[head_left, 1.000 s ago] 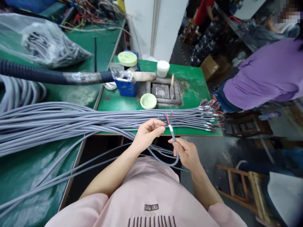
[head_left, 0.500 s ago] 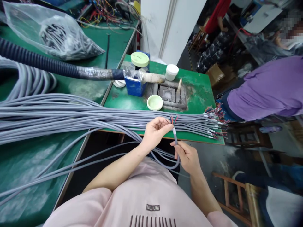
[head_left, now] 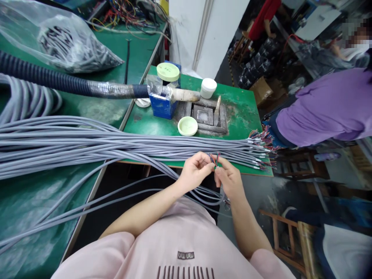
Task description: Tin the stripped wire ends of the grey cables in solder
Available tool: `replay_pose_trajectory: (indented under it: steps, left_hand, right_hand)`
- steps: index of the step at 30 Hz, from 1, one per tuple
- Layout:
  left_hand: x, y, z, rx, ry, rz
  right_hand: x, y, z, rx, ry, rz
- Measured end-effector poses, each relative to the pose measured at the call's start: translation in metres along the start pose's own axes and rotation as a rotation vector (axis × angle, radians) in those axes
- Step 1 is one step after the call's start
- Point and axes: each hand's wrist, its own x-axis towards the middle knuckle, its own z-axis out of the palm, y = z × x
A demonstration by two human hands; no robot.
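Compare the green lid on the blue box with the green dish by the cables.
The green lid sits raised on the blue box, domed side up; the green dish lies low on the table, hollow side up. The lid looks wider. Both are round and pale green.

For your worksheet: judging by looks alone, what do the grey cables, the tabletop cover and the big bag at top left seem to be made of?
Grey cables: probably matte plastic or rubber sheath; they bend freely, with coloured wires at the ends.
Tabletop cover: likely a green rubber or vinyl mat, dull and scuffed.
Bag: thin clear plastic film, glossy and crinkled, its contents showing through.
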Motion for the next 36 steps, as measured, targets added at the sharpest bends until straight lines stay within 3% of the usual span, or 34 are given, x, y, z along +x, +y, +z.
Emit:
replay_pose_trajectory:
  steps: [7, 11, 15, 18, 21, 26, 30, 36]
  left_hand:
    - [-0.002, -0.013, -0.001, -0.159, 0.028, -0.035]
    - [0.002, -0.014, -0.005, -0.233, 0.082, -0.026]
    - [0.006, -0.006, -0.015, -0.211, 0.055, 0.012]
    - [0.008, 0.001, -0.031, 0.033, 0.082, 0.160]
    - [0.009, 0.002, -0.050, 0.488, 0.105, 0.362]
    - [0.012, -0.007, -0.069, 1.098, -0.150, 0.537]
    - [0.014, -0.012, -0.071, 1.247, -0.222, 0.608]
    - [0.014, -0.012, -0.072, 1.216, -0.234, 0.616]
  right_hand:
    - [0.022, -0.015, 0.009, -0.143, 0.089, -0.128]
    - [0.027, -0.020, 0.009, -0.201, 0.048, -0.201]
    - [0.046, -0.037, -0.001, -0.439, 0.016, -0.301]
    - [0.077, -0.054, -0.006, -0.553, 0.014, -0.357]
    - [0.119, -0.063, -0.004, -0.676, -0.034, -0.402]
    - [0.177, -0.059, 0.022, -1.016, -0.214, -0.370]
    - [0.194, -0.054, 0.042, -1.252, -0.327, -0.338]
    - [0.196, -0.056, 0.050, -1.373, -0.395, -0.304]
